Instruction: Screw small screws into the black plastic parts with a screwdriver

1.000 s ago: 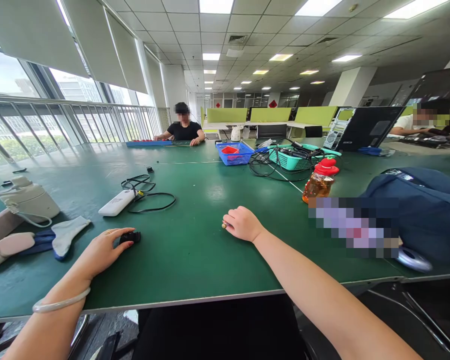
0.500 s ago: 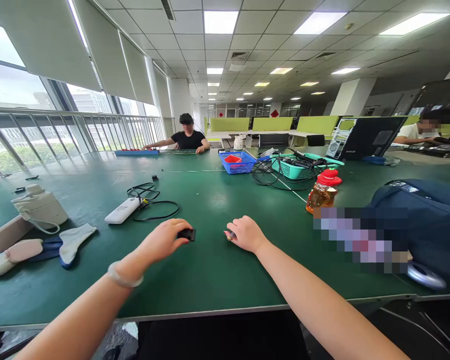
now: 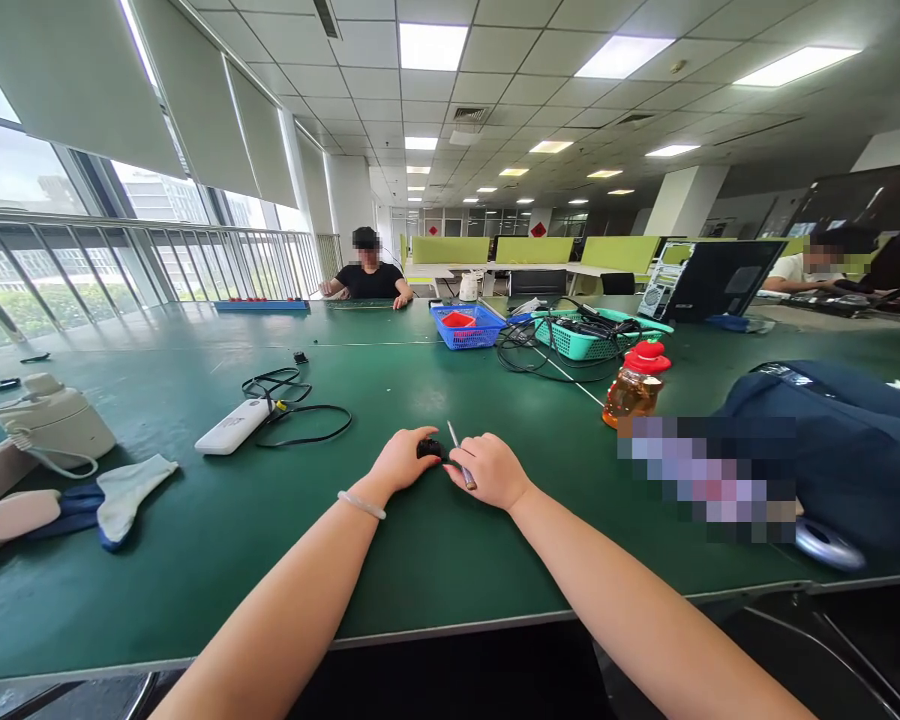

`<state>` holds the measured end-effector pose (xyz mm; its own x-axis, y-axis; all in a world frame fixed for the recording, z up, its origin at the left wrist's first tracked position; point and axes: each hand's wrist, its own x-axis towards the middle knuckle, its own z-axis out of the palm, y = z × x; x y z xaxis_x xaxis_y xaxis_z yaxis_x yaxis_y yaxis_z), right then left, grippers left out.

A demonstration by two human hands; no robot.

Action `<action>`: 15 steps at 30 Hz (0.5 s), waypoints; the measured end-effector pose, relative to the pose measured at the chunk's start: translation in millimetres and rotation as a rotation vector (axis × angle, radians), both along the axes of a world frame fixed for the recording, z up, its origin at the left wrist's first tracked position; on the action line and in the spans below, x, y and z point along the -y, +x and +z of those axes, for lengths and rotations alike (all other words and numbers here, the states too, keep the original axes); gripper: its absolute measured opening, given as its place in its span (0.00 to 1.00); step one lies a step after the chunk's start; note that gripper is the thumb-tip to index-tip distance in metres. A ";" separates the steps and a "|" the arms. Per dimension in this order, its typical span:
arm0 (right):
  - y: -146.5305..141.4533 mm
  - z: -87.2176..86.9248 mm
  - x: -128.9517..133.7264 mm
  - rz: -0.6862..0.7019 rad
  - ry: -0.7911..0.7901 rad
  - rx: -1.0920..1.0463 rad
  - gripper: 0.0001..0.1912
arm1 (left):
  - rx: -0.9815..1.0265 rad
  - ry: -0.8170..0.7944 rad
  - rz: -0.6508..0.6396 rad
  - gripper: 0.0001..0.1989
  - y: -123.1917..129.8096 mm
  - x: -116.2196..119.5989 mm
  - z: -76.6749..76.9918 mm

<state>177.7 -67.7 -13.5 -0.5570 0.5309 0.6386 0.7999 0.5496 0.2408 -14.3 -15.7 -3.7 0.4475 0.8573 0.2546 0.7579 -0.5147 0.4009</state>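
Over the green table [image 3: 270, 560], my left hand [image 3: 401, 460] is closed around a small black object [image 3: 429, 449] whose exact kind I cannot make out. A pale bracelet [image 3: 361, 504] circles the left wrist. Close beside it, my right hand [image 3: 491, 468] grips a slim silver pen-like tool [image 3: 454, 434]. One thin end of the tool points up and away, and its thicker end shows below the fingers. Only a small gap separates the two hands; whether the tool touches the black object is hidden.
At left lie a white power bank [image 3: 232, 427] with a black cable [image 3: 311, 408], and a cream bottle [image 3: 52, 415]. Farther back are a blue basket [image 3: 469, 335] and a green basket [image 3: 581, 345] of cables. An amber bottle [image 3: 634, 395] and dark bag [image 3: 832, 440] stand right. A co-worker [image 3: 371, 280] sits opposite.
My left hand has moved right with the black object, up beside my right hand. The silver tool in my right hand now shows clearly. The co-worker opposite has drawn one arm back.
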 end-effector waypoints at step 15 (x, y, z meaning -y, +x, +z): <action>-17.3 1.5 13.3 0.350 0.139 0.119 0.20 | 0.109 -0.034 0.016 0.17 -3.6 -4.0 -5.1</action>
